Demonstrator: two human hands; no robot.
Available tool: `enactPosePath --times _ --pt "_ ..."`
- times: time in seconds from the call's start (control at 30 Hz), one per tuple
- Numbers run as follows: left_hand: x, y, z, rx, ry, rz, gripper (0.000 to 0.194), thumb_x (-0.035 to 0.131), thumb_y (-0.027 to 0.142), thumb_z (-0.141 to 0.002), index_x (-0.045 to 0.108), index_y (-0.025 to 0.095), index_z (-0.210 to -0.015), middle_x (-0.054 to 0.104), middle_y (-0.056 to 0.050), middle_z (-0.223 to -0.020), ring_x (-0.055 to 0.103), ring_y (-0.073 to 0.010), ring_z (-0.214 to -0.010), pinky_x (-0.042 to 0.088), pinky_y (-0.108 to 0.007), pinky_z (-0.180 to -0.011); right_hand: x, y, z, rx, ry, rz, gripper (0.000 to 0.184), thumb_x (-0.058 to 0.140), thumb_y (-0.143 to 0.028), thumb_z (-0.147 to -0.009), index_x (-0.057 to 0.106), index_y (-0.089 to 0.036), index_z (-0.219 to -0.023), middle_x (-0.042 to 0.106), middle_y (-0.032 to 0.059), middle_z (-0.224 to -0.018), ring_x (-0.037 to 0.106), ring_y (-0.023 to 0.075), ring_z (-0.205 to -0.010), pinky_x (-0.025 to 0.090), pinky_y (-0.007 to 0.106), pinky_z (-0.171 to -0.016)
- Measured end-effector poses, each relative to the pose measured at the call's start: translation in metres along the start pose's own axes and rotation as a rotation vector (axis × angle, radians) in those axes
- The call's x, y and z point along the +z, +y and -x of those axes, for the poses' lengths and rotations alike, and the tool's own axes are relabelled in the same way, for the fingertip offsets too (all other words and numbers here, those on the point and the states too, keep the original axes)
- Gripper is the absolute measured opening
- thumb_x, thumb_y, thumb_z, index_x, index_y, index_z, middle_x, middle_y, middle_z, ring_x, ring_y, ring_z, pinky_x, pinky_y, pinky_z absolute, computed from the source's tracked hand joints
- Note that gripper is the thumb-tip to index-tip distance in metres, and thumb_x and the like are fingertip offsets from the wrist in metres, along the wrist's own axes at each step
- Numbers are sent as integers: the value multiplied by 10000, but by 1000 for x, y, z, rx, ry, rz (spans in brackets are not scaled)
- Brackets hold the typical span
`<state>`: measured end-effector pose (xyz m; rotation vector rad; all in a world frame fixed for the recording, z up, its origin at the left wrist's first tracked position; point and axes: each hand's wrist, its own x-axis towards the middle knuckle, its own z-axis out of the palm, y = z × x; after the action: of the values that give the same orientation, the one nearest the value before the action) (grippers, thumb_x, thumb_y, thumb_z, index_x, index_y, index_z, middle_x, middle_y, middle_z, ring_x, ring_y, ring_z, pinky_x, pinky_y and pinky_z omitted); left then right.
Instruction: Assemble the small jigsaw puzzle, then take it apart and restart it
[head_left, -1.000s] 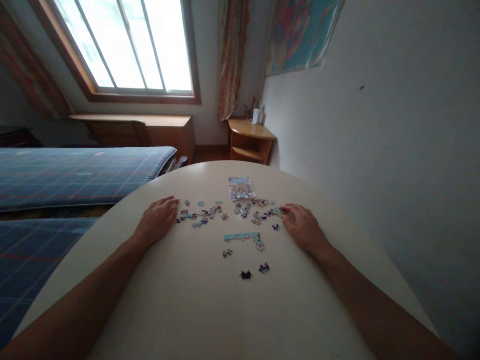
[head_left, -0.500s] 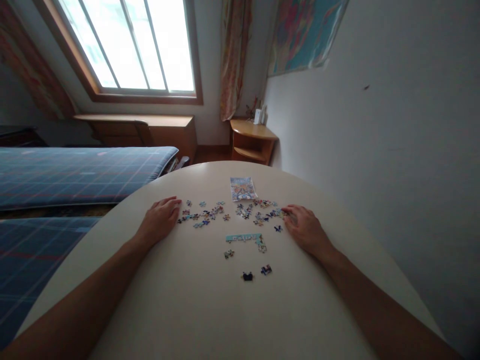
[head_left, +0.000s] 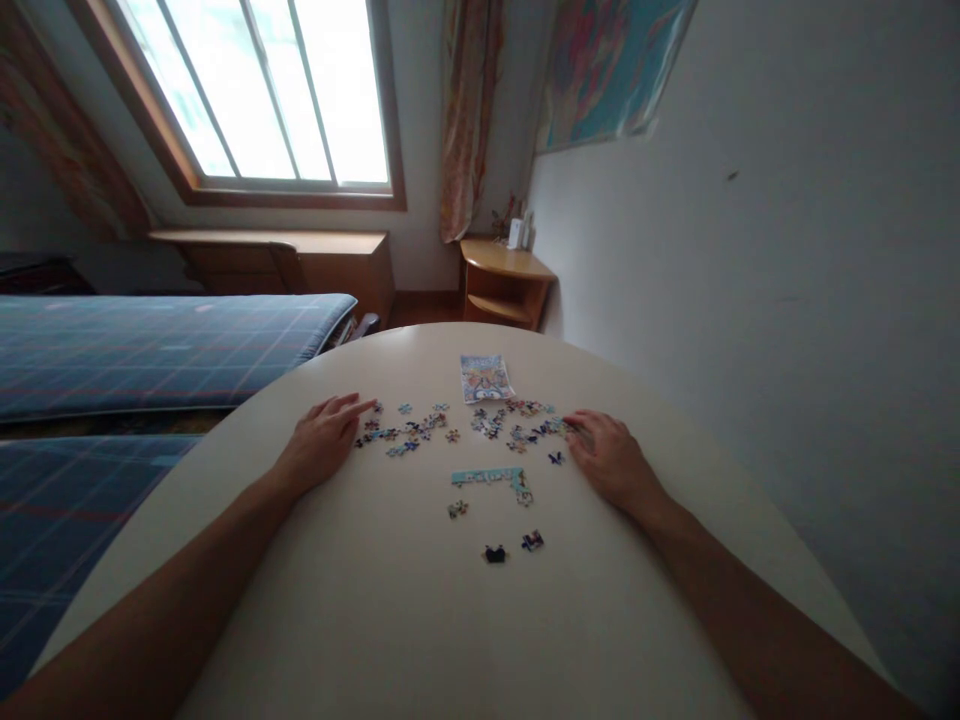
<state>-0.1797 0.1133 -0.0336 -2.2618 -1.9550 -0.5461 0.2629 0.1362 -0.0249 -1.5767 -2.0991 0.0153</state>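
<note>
My left hand (head_left: 322,437) rests on the table left of the loose jigsaw pieces (head_left: 426,428), its index finger stretched to a small piece (head_left: 378,407). On the other side, my right hand (head_left: 604,447) lies with bent fingers apart at the edge of the right-hand cluster of pieces (head_left: 534,434); nothing shows in its grasp. A lone dark-blue piece (head_left: 556,458) lies beside it. Between the hands and nearer me is a joined L-shaped strip (head_left: 487,476) with a light blue edge. Below it are a pale piece (head_left: 457,509), a black piece (head_left: 495,554) and a dark patterned piece (head_left: 532,541).
A printed picture sheet (head_left: 486,378) lies behind the pieces on the round white table (head_left: 390,620). A bed with a plaid mattress (head_left: 150,345) stands at the left. The wall (head_left: 787,300) runs along the right; a wooden corner stand (head_left: 506,260) is beyond the table.
My left index finger has stretched out to the right, onto the small piece at the far left of the pieces. My right hand has stayed in place.
</note>
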Motion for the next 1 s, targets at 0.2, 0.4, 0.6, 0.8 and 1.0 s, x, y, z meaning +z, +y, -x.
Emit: enactPosePath --times 0.2,0.4,0.6,0.8,1.0 --pt "2 0 -2 73 26 87 446 322 269 -953 656 263 -1249 594 -56 -1377 508 -260 -1302 375 -491 -1127 1 0 0 -10 16 13 322 496 -280 -889 687 -174 -1127 668 118 -1229 591 282 -1165 432 461 -1056" --pt "-2 2 -3 68 55 132 405 335 347 -964 680 189 -1107 654 -106 -1284 579 -269 -1222 404 -467 -1111 1 1 0 -9 2 15 327 500 -280 -889 681 -162 -1135 669 119 -1223 588 284 -1163 427 461 -1061" --pt "-1 3 -2 59 59 141 428 344 429 -970 685 202 -1092 661 -98 -1267 589 -272 -1205 418 -455 -1096 0 0 1 0 -1 6 324 494 -283 -892 681 -173 -1132 662 116 -1236 581 283 -1171 428 467 -1060" --pt "1 5 -1 35 68 128 452 402 548 -951 681 236 -1119 640 -82 -1298 551 -286 -1252 404 -472 -1101 0 -1 1 16 0 -1 322 503 -289 -887 687 -179 -1127 661 109 -1237 577 286 -1173 429 468 -1061" --pt "-1 9 1 36 57 85 467 475 570 -914 664 225 -1167 616 -105 -1327 544 -311 -1260 404 -481 -1098 1 1 1 -7 9 1 319 496 -282 -887 683 -183 -1125 665 115 -1232 581 277 -1176 422 467 -1068"
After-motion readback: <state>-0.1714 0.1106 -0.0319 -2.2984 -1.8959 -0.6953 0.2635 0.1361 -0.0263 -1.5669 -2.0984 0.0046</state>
